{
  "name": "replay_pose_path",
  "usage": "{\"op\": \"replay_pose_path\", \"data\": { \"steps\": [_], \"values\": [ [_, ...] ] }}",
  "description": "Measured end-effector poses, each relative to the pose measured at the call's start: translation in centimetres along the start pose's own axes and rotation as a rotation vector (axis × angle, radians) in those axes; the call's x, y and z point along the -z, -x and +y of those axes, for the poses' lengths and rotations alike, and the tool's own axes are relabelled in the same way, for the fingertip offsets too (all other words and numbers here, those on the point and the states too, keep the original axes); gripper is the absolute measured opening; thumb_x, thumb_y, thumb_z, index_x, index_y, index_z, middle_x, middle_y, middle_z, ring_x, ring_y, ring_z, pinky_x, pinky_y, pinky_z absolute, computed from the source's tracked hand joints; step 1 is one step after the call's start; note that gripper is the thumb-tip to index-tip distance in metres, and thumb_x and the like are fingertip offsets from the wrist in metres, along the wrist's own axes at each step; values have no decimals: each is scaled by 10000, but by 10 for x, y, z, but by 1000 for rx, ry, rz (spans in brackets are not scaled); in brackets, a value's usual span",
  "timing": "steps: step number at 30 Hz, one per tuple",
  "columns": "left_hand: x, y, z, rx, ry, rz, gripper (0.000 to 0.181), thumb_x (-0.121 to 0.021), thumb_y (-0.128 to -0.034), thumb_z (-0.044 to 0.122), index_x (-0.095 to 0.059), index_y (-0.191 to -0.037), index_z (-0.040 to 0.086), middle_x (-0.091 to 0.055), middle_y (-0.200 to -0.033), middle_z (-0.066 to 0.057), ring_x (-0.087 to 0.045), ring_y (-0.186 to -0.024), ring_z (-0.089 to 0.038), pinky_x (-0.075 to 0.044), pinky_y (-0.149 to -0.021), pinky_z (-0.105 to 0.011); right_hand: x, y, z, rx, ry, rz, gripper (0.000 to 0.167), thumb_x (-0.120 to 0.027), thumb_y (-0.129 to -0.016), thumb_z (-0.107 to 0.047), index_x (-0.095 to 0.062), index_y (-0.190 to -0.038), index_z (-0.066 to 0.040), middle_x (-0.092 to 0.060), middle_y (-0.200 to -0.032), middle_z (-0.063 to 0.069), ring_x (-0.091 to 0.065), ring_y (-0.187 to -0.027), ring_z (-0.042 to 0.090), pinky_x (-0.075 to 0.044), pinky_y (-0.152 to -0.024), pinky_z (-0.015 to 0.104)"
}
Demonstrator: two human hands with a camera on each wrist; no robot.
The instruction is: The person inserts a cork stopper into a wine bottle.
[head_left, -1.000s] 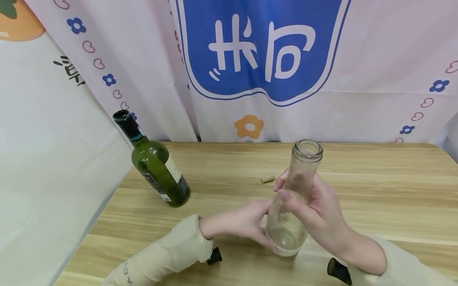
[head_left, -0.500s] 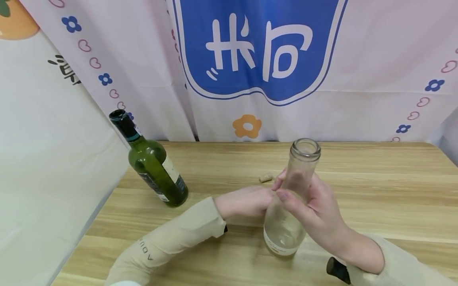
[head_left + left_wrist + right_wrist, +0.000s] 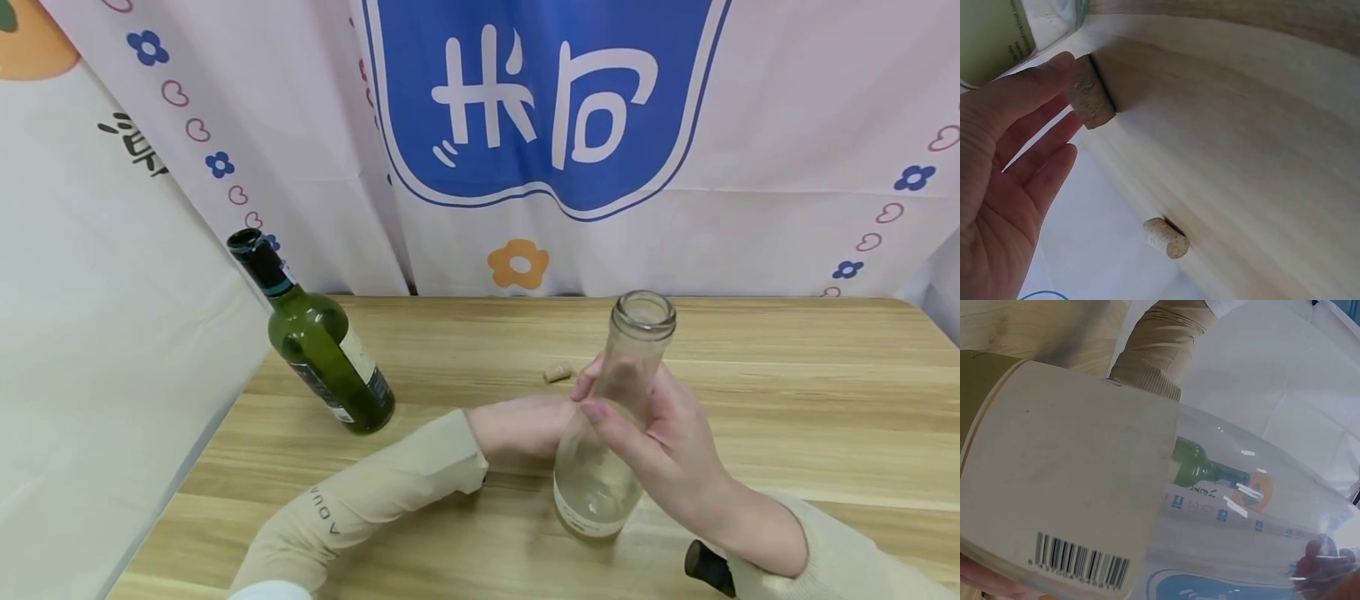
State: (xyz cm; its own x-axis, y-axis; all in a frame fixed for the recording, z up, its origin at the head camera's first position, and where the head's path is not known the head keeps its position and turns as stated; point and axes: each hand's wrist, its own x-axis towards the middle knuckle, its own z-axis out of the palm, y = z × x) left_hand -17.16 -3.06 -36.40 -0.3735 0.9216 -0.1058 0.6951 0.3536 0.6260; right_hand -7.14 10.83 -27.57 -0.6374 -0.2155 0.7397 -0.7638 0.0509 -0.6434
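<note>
My right hand (image 3: 667,450) grips a clear glass bottle (image 3: 600,487) around its neck, thumb in front. The bottle's mouth is uncorked and points up; its base is at or close to the table. A pale label with a barcode (image 3: 1082,562) covers its side in the right wrist view. Reaching behind the bottle, my left hand (image 3: 525,425) has its fingertips hidden from the head view. In the left wrist view, thumb and fingers of the left hand (image 3: 1019,144) pinch a cork (image 3: 1091,94) at the tabletop. A second cork (image 3: 1166,237) lies apart from it.
A green wine bottle (image 3: 330,358) stands on the left of the wooden table (image 3: 787,400). Behind the table's back edge hangs a printed curtain (image 3: 465,242). A dark wrist-worn piece (image 3: 708,567) shows under the right sleeve.
My left hand has left the clear bottle's lower side and reached up and right, behind the bottle, to a cork. The right hand still holds the bottle in nearly the same place.
</note>
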Motion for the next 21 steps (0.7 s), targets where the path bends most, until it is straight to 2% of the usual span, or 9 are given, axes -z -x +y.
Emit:
{"op": "replay_pose_path", "data": {
  "steps": [4, 6, 14, 18, 21],
  "values": [
    [-4, -7, -2, -63, 45, 9, 168, -378, -978, 327, -454, -1086, 223, -493, -998, 80, -471, -929, 0, -385, -849, -104, 0, 0, 0, 7, -1, 1, 124, -556, -885, -43, -527, -961, 51, -595, -859, 50, -555, -819, 117, -456, -755, 207],
    [-5, -9, -4, -69, 76, 20, 163, -371, -979, 327, -446, -1067, 211, -495, -988, 74, -475, -927, -2, -395, -849, -111, 0, 0, 0, 14, 0, 5, 127, -556, -887, -46, -528, -962, 53, -595, -858, 53, -555, -818, 119, -455, -756, 207],
    [-5, -7, -5, -20, 59, 31, 177, -370, -974, 347, -427, -1101, 238, -484, -1019, 83, -467, -956, -9, -385, -865, -127, 1, 0, 1, 14, 4, 3, 134, -555, -890, -56, -528, -965, 51, -595, -857, 57, -552, -815, 120, -457, -748, 207],
    [-2, -2, -1, 68, 34, 49, 227, -360, -962, 427, -479, -1094, 286, -518, -1031, 125, -500, -941, -9, -413, -840, -153, 1, 0, 0, 8, 9, -3, 115, -558, -884, -44, -530, -955, 41, -594, -853, 55, -550, -810, 118, -458, -739, 208],
    [3, 3, 3, 168, 38, 81, 308, -358, -933, 514, -515, -1127, 333, -553, -1055, 155, -531, -929, -10, -443, -817, -199, 1, 0, 0, 1, 13, 0, 113, -566, -880, -44, -534, -952, 36, -597, -853, 48, -556, -816, 115, -460, -746, 206]
  ]
}}
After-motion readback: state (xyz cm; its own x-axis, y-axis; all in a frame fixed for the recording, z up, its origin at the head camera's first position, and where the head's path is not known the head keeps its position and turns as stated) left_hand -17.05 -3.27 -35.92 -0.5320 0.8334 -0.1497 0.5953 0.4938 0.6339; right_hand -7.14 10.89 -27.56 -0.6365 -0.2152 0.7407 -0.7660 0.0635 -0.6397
